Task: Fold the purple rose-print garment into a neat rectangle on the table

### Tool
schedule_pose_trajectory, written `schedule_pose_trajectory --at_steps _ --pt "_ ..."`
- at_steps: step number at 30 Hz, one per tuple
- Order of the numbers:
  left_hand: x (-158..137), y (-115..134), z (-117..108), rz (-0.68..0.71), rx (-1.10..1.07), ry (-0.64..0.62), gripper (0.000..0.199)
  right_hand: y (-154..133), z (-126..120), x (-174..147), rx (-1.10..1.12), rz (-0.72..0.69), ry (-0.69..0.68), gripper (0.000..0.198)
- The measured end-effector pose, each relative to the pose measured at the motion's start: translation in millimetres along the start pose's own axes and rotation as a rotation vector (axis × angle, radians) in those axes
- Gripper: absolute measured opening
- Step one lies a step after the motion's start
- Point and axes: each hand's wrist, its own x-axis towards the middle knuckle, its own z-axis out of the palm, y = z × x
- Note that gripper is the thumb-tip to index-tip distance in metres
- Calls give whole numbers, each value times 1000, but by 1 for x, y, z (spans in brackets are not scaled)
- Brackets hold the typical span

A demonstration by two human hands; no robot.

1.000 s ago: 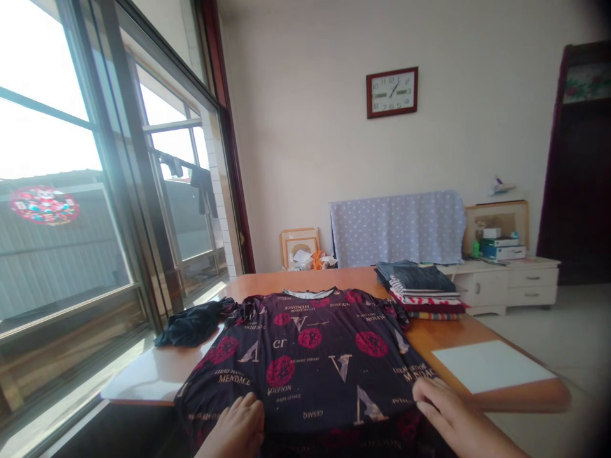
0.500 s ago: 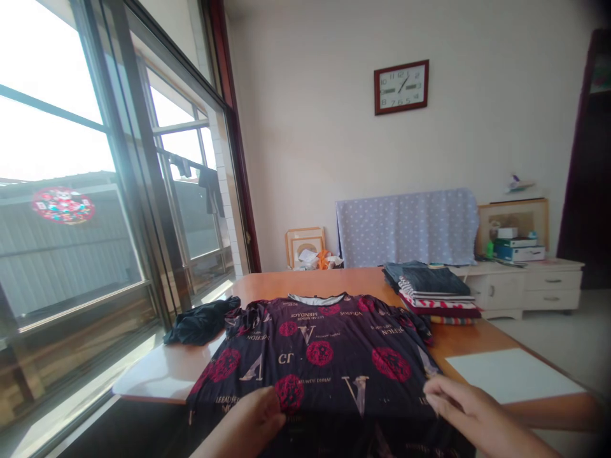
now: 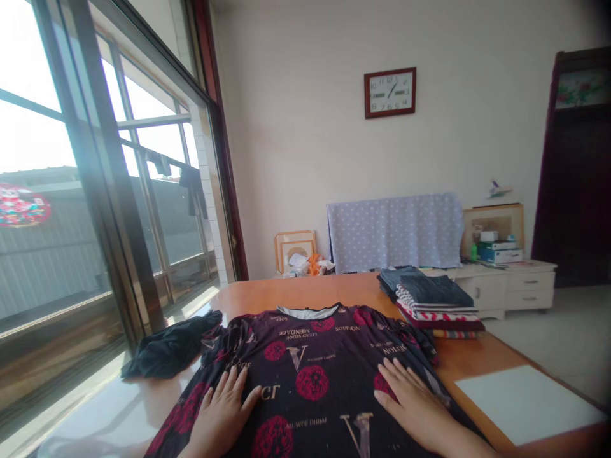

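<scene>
A dark shirt (image 3: pixel 329 356) with red round prints and pale lettering lies spread on the wooden table (image 3: pixel 267 286), its neckline at the far side. My left hand (image 3: pixel 224 404) rests flat on the shirt's left part, fingers apart. On the right part, my right hand (image 3: pixel 405 394) lies palm down with its fingers stretched out. Neither hand grips the cloth. The shirt's near end runs out of view at the bottom.
Folded clothes (image 3: pixel 436 299) are stacked at the table's back right. A crumpled dark garment (image 3: pixel 172 346) lies on the left by the window (image 3: pixel 157 191). A white sheet (image 3: pixel 529 401) sits near the right edge. Beyond stands a white cabinet (image 3: pixel 529 286).
Both hands have let go of the shirt's near part and moved forward onto it, now lying flat with open fingers. The view has shifted slightly to the right.
</scene>
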Motion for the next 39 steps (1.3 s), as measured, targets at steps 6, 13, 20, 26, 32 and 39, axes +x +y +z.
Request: schedule_pose_trajectory --at_steps 6,13,20,26,32,39 --pt "6 -17 2 -44 16 18 66 23 7 -1 -9 10 -27 76" --pt "75 21 -18 63 -63 149 61 8 -15 49 136 17 -13 71" --pt "152 80 6 180 -160 38 64 -8 -7 136 108 -18 43 64" --pt "171 76 27 116 -140 4 80 8 15 164 -79 16 -53 74" --pt "174 69 30 92 -140 -2 82 26 19 170 -81 93 -49 76" --pt "189 71 3 129 -182 36 60 7 -13 211 155 78 217 34"
